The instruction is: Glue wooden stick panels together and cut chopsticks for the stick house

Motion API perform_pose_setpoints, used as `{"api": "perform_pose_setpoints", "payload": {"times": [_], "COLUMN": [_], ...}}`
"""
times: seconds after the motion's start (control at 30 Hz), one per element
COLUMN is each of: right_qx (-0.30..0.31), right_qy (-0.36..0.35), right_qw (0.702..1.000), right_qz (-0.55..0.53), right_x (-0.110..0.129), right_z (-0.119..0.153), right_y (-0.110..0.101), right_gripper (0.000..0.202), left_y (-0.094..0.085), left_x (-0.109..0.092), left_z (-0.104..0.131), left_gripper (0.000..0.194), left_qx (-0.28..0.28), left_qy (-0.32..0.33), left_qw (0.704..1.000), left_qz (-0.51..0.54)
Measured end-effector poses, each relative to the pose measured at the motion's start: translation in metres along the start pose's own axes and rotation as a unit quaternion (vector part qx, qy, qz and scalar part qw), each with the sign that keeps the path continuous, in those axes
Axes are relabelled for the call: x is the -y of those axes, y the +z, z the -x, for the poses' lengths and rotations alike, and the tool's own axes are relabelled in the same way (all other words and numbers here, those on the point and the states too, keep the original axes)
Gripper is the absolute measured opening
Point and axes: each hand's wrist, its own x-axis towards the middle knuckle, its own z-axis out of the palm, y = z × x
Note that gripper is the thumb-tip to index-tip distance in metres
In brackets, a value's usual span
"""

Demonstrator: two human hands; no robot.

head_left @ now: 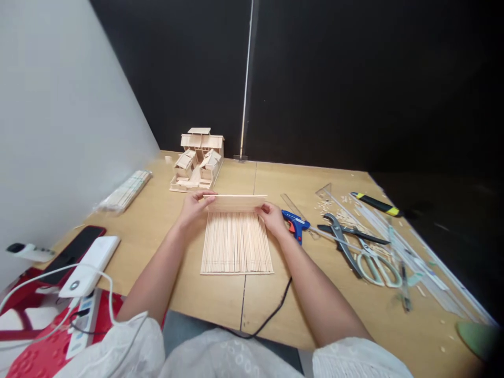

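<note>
A narrow panel of pale wooden sticks (pixel 236 203) stands upright along the far edge of a flat, wider panel of wooden sticks (pixel 237 244) lying on the table. My left hand (pixel 196 206) grips the upright panel at its left end, thumb and fingers closed on it. At the right end, my right hand (pixel 271 216) pinches the same panel near its lower corner. Whether the two panels are joined cannot be made out. Close to my right wrist lies a blue glue gun (pixel 295 223), its black cord running toward the front edge.
A wooden stick model house (pixel 199 160) stands at the back, with bagged sticks (pixel 125 192) to its left. Pliers (pixel 342 244), scissors (pixel 376 262), a utility knife (pixel 377 203) and offcuts lie right. A phone (pixel 74 253) and a white power bank (pixel 90 265) sit left.
</note>
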Motion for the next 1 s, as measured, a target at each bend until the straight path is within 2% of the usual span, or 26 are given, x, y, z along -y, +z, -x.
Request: {"api": "perform_pose_setpoints", "payload": {"times": [0.1,0.2,0.37,0.47,0.57,0.67,0.8,1.0], "right_qx": [-0.01,-0.015,-0.018,-0.031,-0.067,-0.071,-0.031,-0.026], "right_qy": [-0.003,-0.002,-0.01,-0.04,-0.064,-0.047,-0.014,0.034], "right_qw": [1.0,1.0,1.0,0.994,0.975,0.971,0.969,0.968], "right_qz": [-0.002,0.0,0.009,0.095,0.202,0.221,0.246,0.247], "right_x": [-0.001,-0.003,-0.001,0.008,0.021,0.034,0.045,0.038], "right_z": [-0.001,-0.002,-0.001,0.003,0.01,0.022,0.048,0.099], "right_y": [0.0,0.001,0.002,-0.001,-0.007,-0.013,-0.02,-0.02], "right_gripper": [0.025,0.027,0.037,0.039,0.04,0.043,0.046,0.049], "left_y": [0.012,0.022,0.028,0.028,0.028,0.027,0.026,0.026], "left_x": [0.004,0.012,0.02,0.024,0.03,0.037,0.042,0.035], "left_z": [-0.007,-0.001,0.007,0.005,0.004,0.004,0.003,0.004], "left_gripper": [0.032,0.035,0.04,0.041,0.042,0.041,0.036,0.036], "left_qx": [-0.05,-0.098,-0.108,-0.111,-0.102,-0.086,-0.075,-0.073], "left_qy": [-0.015,-0.024,-0.021,-0.011,-0.01,-0.011,0.0,0.003], "left_qw": [0.996,0.987,0.987,0.986,0.985,0.986,0.985,0.986], "left_qz": [0.072,0.123,0.115,0.121,0.137,0.145,0.154,0.15]}}
